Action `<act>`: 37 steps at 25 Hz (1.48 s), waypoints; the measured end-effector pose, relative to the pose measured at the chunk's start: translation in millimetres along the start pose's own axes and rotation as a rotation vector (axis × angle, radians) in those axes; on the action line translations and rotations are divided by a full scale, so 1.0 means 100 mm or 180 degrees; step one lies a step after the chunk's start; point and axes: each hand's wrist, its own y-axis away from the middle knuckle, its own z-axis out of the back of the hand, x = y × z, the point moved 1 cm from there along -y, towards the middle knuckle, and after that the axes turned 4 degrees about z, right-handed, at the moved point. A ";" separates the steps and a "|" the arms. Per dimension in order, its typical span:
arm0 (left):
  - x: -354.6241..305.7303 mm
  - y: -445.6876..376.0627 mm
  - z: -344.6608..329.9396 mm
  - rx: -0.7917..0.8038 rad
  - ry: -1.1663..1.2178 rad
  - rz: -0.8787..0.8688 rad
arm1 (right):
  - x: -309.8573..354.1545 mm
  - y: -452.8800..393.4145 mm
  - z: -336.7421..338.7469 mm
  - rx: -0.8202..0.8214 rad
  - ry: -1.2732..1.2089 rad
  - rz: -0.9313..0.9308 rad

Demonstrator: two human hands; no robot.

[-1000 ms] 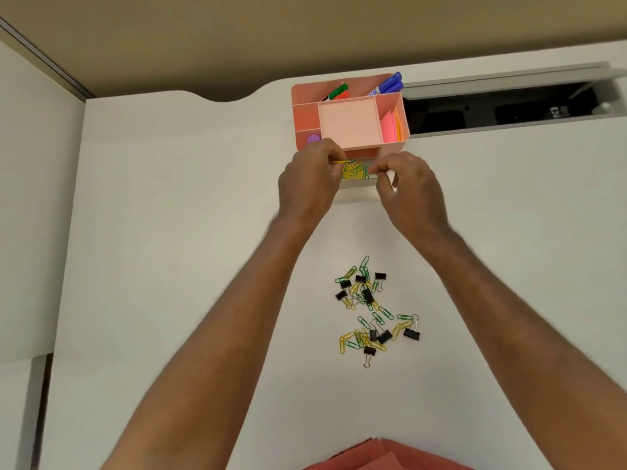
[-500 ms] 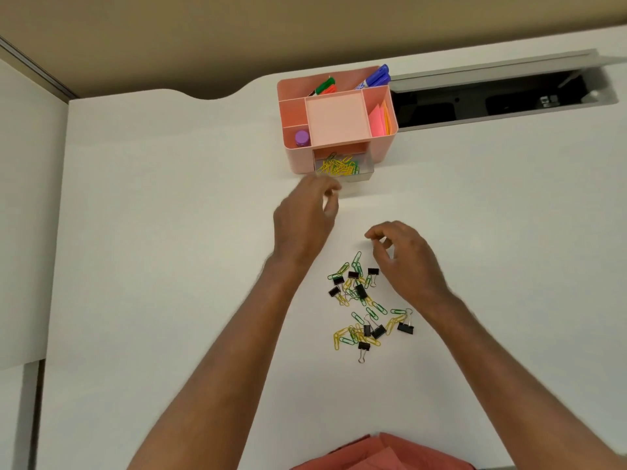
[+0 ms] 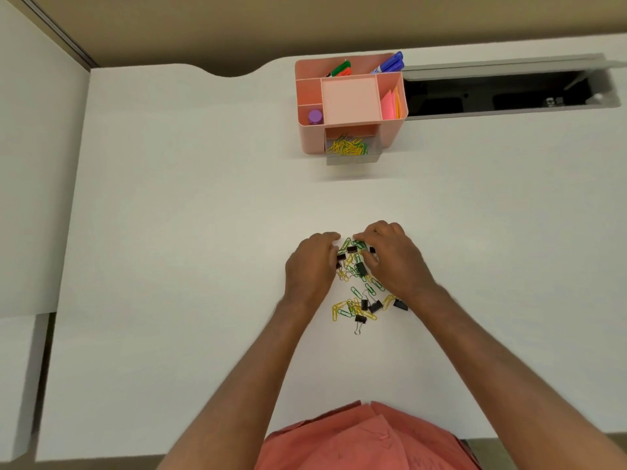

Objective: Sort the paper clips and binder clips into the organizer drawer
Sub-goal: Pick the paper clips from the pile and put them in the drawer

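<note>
A loose pile of yellow and green paper clips (image 3: 353, 293) mixed with small black binder clips (image 3: 361, 269) lies on the white desk. My left hand (image 3: 310, 266) rests on the pile's left side, fingers curled down at its far edge. My right hand (image 3: 390, 257) covers the pile's right side, fingertips pressing on clips at the far edge. Whether either hand pinches a clip is hidden. Farther back stands a pink organizer (image 3: 351, 130) with its clear drawer (image 3: 353, 157) pulled out, holding mostly yellow paper clips (image 3: 346, 147).
The organizer's top holds markers (image 3: 390, 64), pink and orange sticky notes (image 3: 390, 103) and a purple cap (image 3: 315, 116). An open cable slot (image 3: 502, 93) lies to its right. The desk's edge and a partition are on the left.
Both hands drew back from the drawer to the pile on the desk. The left hand no longer holds the yellow clip it had at the drawer.
</note>
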 end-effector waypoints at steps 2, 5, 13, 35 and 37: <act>-0.03 -0.11 0.02 0.0050 -0.0100 -0.0022 | 0.01 0.02 -0.01 -0.0094 -0.0001 -0.0037; -0.09 -0.17 0.02 0.0198 -0.0295 -0.0127 | 0.03 0.04 -0.02 -0.0120 0.0042 -0.0123; -0.19 -0.21 -0.07 0.0211 -0.0591 -0.0068 | 0.09 0.05 0.03 -0.0089 -0.0044 -0.0565; 0.00 -0.13 0.22 0.0297 0.1726 0.0479 | 0.12 -0.49 0.90 -0.0923 -0.1228 -0.0459; -0.06 -0.19 0.37 0.0148 0.1694 0.0335 | 0.17 -0.78 1.07 -0.1118 -0.0790 -0.0213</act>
